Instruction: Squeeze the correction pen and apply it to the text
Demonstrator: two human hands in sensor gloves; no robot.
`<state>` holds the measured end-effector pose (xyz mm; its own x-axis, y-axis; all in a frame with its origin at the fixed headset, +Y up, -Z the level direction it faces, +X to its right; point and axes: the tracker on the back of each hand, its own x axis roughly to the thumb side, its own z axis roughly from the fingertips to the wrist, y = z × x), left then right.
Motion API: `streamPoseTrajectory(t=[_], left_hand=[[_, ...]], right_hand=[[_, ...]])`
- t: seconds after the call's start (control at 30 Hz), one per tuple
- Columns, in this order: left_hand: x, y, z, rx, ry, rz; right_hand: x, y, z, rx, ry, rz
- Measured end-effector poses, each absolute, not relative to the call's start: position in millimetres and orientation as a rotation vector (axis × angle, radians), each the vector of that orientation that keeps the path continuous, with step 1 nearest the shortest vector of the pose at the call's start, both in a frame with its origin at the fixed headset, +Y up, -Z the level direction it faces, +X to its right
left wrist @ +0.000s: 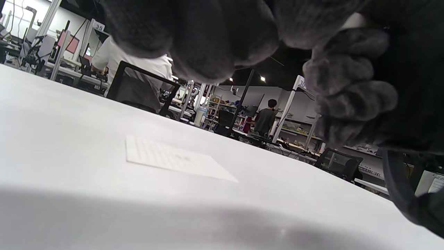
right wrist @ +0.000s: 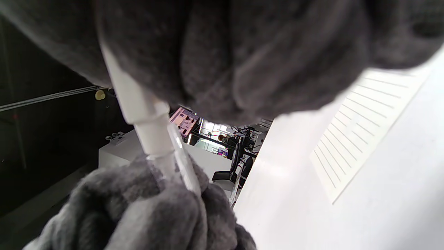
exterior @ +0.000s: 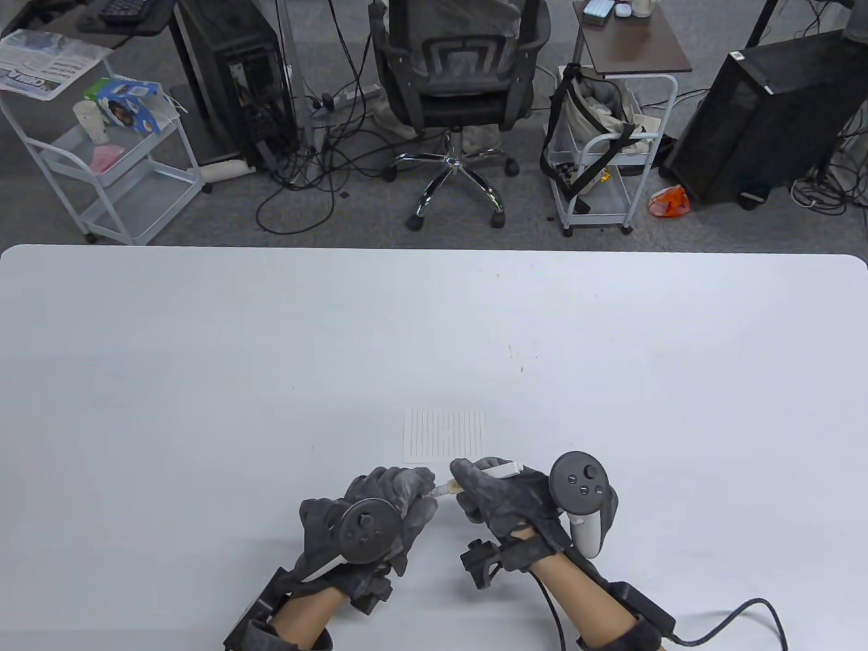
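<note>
together, right hand point(exterior: 502, 498) grips the correction pen point(exterior: 503, 469); left hand point(exterior: 380, 519) fingers point(exterior: 413, 485) pinch its clear cap point(right wrist: 180, 163).

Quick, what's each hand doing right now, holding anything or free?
Left hand: closed, fingers gripping the clear cap end of the correction pen.
Right hand: closed, holding the pen's white barrel.
</note>
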<state>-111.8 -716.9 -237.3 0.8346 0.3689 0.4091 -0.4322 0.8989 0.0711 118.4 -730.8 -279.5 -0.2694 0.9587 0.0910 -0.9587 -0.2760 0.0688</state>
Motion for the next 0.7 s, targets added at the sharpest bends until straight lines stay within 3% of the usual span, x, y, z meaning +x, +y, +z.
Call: streamPoseTrajectory(t=[0.7], left_hand=[[-111, -717, -248, 0.122, -0.365, 0.411]], right_hand=[[111, -748, -285, 0.070, 0.142, 1.797]])
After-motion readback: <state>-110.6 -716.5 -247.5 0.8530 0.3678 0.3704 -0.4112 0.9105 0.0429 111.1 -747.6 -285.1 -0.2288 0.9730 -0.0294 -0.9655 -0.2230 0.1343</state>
